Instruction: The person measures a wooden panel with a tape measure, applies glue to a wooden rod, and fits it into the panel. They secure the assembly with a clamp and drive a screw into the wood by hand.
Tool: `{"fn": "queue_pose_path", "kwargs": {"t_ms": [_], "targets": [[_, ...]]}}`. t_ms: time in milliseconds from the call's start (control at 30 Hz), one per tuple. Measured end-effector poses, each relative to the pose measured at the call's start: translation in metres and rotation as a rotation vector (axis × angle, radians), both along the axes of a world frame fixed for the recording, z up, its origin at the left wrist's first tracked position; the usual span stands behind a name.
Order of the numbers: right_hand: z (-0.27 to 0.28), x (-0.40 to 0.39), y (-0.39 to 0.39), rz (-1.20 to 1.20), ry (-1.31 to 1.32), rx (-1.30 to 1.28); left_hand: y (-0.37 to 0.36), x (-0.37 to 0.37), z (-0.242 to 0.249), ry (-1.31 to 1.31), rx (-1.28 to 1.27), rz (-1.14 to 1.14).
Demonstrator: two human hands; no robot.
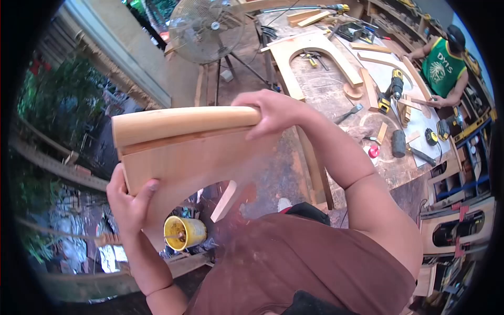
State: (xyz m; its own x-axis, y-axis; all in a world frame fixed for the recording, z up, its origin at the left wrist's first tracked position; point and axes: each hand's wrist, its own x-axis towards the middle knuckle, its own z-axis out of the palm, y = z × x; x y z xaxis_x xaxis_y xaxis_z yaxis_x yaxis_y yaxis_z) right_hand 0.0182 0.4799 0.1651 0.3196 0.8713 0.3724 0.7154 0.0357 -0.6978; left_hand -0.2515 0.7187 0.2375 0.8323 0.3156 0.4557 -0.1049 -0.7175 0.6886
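You are holding a pale wooden panel with an arched cut-out (173,163) left of the frame's centre, its thick rounded rail (184,123) lying uppermost. Your left hand (130,199) is clamping the lower left edge, thumb pressing the flat face; your right hand (273,110) is wrapping the rail's right end. For good control, you are wanting both wrists firm and the load shared, with the flat face being supported from opposite ends so that it isn't twisting. The panel's lower right is blurring, so you cannot tell exactly where that edge is ending. Below, a yellow bucket (187,231) is standing near the cut-out, so any lowering is needing care there. To the right, the brown wooden workbench (328,92) is presenting a long side edge, and a pale arched wooden frame (287,65) is occupying its upper left corner. The freer room is lying between panel and bench, over the brown stained surface (270,181).
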Motion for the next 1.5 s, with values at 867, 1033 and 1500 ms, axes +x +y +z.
{"fn": "queue_pose_path", "kwargs": {"t_ms": [867, 1033, 1500], "targets": [[-0.087, -0.039, 0.164, -1.171, 0.303, 0.41, 0.336, 0.381, -0.226, -0.063, -0.898, -0.521], [-0.042, -0.098, 0.127, -1.394, 0.171, 0.376, 0.225, 0.426, -0.205, -0.029, -1.039, -0.704], [0.064, -0.255, -0.149, -1.58, -0.466, 0.642, -0.136, 0.34, -0.002, -0.226, -0.996, -1.184]]}}
